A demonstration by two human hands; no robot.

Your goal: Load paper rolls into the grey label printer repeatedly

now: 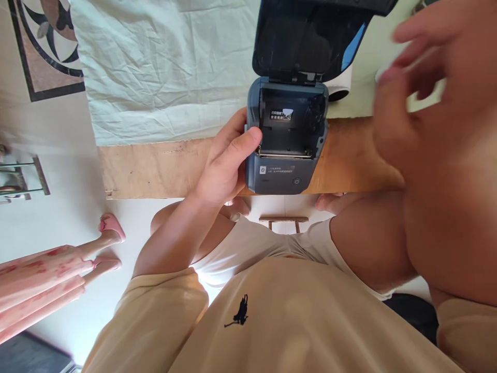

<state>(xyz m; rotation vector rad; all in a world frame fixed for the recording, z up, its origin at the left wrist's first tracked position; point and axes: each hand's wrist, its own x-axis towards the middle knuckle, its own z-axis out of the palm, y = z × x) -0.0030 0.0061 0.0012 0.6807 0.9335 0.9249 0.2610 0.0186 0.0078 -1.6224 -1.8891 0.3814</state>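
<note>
Printer (287,135) opened: lid (301,44) already up, closing not yet done.
The printer sits in the left hand (225,163), thumb over its rim, above the table's wooden edge (166,168); its inner bay and label lie exposed, so opening looks finished. Right of the printer and well apart, the right hand (442,119) is curled and blurred (I cannot tell whether it pinches anything). Pale cloth (163,72) spreads beyond and left of the printer; a white cylinder (342,83) stands just past its hinge, partly blocked by the lid. The right hand hides whatever lies behind it.
</note>
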